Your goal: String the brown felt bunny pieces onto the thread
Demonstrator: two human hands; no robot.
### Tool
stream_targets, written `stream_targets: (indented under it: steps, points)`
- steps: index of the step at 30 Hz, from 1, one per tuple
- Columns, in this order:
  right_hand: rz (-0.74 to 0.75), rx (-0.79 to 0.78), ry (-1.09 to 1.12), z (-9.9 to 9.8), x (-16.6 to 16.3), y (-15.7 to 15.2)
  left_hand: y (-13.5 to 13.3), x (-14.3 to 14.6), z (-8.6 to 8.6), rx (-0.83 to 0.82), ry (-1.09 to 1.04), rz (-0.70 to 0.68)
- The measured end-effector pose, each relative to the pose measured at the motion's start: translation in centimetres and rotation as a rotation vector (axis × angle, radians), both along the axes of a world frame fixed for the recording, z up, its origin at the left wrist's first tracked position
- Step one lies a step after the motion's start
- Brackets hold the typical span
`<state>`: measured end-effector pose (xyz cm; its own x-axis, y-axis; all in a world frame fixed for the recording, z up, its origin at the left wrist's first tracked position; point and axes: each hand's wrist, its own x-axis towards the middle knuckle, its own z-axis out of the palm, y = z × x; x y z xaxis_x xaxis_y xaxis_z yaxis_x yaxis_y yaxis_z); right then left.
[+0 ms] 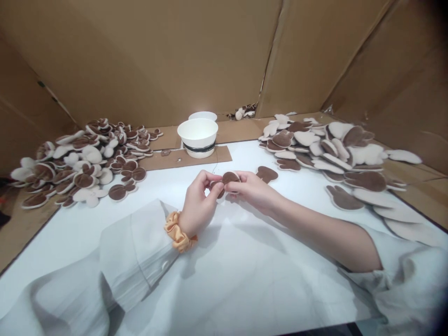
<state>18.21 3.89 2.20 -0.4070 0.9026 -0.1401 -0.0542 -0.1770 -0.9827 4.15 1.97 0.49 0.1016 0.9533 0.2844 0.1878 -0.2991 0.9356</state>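
My left hand (199,200) and my right hand (250,189) meet over the white table (245,280), both pinching one small brown plush piece with a cream edge (230,178). Fingers of both hands are closed on it. An orange scrunchie (178,232) sits on my left wrist. Just right of my hands, a brown bunny-shaped plush piece (266,174) lies flat on the table. A thin thread runs from my hands up toward the white paper bowl (198,136).
A heap of small brown-and-cream plush pieces (84,161) lies at the left. A pile of larger bunny-shaped pieces (336,149) spreads at the right. The bowl stands on a cardboard strip (168,161). Cardboard walls (157,56) enclose the back and sides.
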Motion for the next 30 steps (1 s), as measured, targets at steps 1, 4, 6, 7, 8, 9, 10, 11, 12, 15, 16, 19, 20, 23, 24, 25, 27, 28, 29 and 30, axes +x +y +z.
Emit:
stream_targets:
  steps: [1, 4, 6, 7, 8, 9, 10, 11, 12, 15, 16, 19, 20, 23, 24, 25, 27, 28, 29, 30]
  points:
    - [-0.012, 0.009, -0.001, 0.0, 0.0, 0.0, 0.0, 0.0, 0.0, 0.015, 0.007, 0.001]
    - [-0.051, 0.031, 0.002, 0.1, -0.1, 0.0, -0.2, 0.2, 0.0, 0.040, 0.016, 0.002]
    - [-0.076, 0.025, 0.003, 0.2, -0.2, -0.2, -0.2, 0.3, 0.0, 0.046, 0.020, 0.004]
    - [-0.089, 0.021, 0.005, 0.3, -0.3, -0.2, -0.3, 0.3, -0.1, 0.051, 0.021, 0.005]
    - [-0.101, 0.018, 0.006, 0.3, -0.3, -0.3, -0.3, 0.3, -0.1, 0.058, 0.022, 0.006]
    - [-0.111, 0.017, 0.007, 0.4, -0.3, -0.3, -0.3, 0.3, -0.1, 0.066, 0.021, 0.007]
    - [-0.118, 0.019, 0.008, 0.4, -0.4, -0.3, -0.3, 0.3, -0.1, 0.074, 0.020, 0.007]
    - [-0.124, 0.022, 0.008, 0.4, -0.4, -0.3, -0.3, 0.3, -0.1, 0.081, 0.018, 0.008]
    - [-0.131, 0.025, 0.008, 0.4, -0.4, -0.3, -0.3, 0.3, -0.1, 0.085, 0.017, 0.008]
    - [-0.161, 0.041, 0.009, 0.4, -0.3, -0.1, -0.3, 0.3, -0.1, 0.089, 0.012, 0.006]
    - [-0.167, 0.050, 0.008, 0.4, -0.3, -0.1, -0.3, 0.3, -0.1, 0.090, 0.008, 0.004]
    - [-0.176, 0.078, -0.005, 0.5, -0.1, 0.0, -0.4, 0.4, 0.0, 0.092, -0.009, -0.002]
    - [-0.175, 0.077, -0.011, 0.6, 0.0, 0.1, -0.5, 0.4, 0.0, 0.088, -0.014, -0.005]
    - [-0.160, 0.050, -0.023, 0.7, 0.1, 0.3, -0.5, 0.3, 0.0, 0.079, -0.013, -0.001]
    - [-0.149, 0.038, -0.022, 0.7, 0.1, 0.4, -0.4, 0.3, 0.0, 0.077, -0.008, 0.007]
    - [-0.135, 0.027, -0.019, 0.7, 0.2, 0.6, -0.4, 0.2, -0.1, 0.076, -0.003, 0.016]
    - [-0.109, 0.014, -0.013, 0.7, 0.4, 0.8, -0.3, 0.2, -0.1, 0.073, 0.002, 0.034]
    - [-0.092, 0.012, -0.012, 0.8, 0.5, 1.0, -0.2, 0.1, -0.2, 0.069, 0.003, 0.042]
    - [-0.077, 0.015, -0.014, 0.9, 0.6, 1.1, -0.1, 0.1, -0.2, 0.067, 0.003, 0.048]
    - [-0.065, 0.020, -0.021, 1.0, 0.7, 1.1, -0.1, 0.1, -0.3, 0.066, 0.004, 0.053]
